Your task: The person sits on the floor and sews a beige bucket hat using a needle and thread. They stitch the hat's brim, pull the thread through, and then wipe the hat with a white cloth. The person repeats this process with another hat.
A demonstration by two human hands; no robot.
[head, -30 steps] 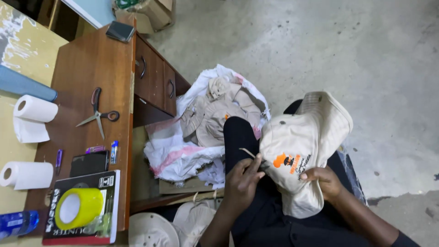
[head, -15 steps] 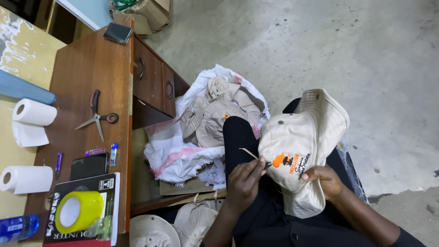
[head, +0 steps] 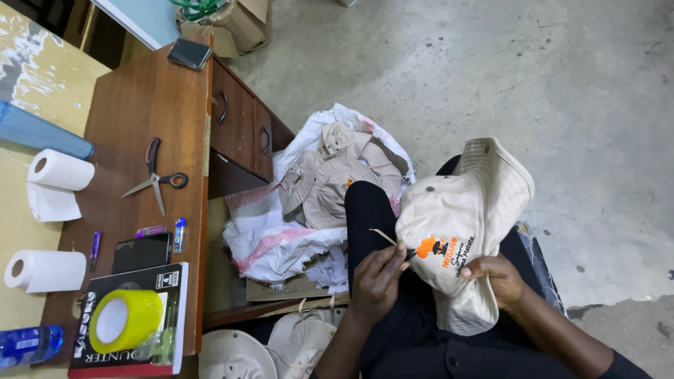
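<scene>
Tilted slightly, one hat (head: 456, 231) stays in both hands' grip, left (head: 375, 281), right (head: 495, 277).

Small sewing workshop: concrete floor (head: 435, 77), sack of beige hats (head: 330, 182), scissors (head: 156, 175) on wood desk (head: 133, 105).

l hand (head: 378, 279) fingers pinched shut, r hand (head: 496, 275) curled in grip, forearms bent inward

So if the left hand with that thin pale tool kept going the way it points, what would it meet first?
Most likely the open white woven sack of beige cloth hats on the floor; the left hand points its thin pale tool up-left, though depth is unclear.
</scene>
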